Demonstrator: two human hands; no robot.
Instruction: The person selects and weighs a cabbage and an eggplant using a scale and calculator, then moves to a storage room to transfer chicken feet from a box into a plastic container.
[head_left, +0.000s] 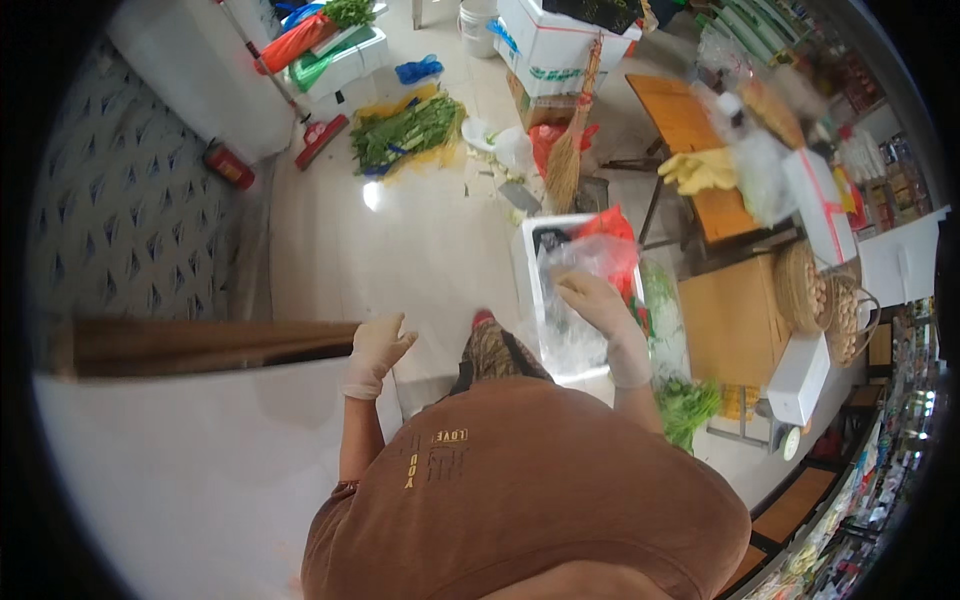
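Both my hands wear pale thin gloves. My left hand (379, 352) is raised at the corner of a white surface (225, 442), its fingers partly spread with nothing in them. Above a white foam box (527, 300) on the floor, my right hand (596, 300) has its fingers curled at a clear plastic bag (577, 262); whether it grips the bag cannot be told. Inside the box lie more clear plastic, a red plastic bag (615, 232) and something black (550, 238).
Leafy greens (409, 135) lie on yellow plastic on the floor, near a red squeegee or broom head (321, 142). A straw broom (566, 161) leans on stacked boxes. Yellow gloves (701, 171) lie on an orange wooden table (724, 217). Baskets of eggs (802, 289) stand at right.
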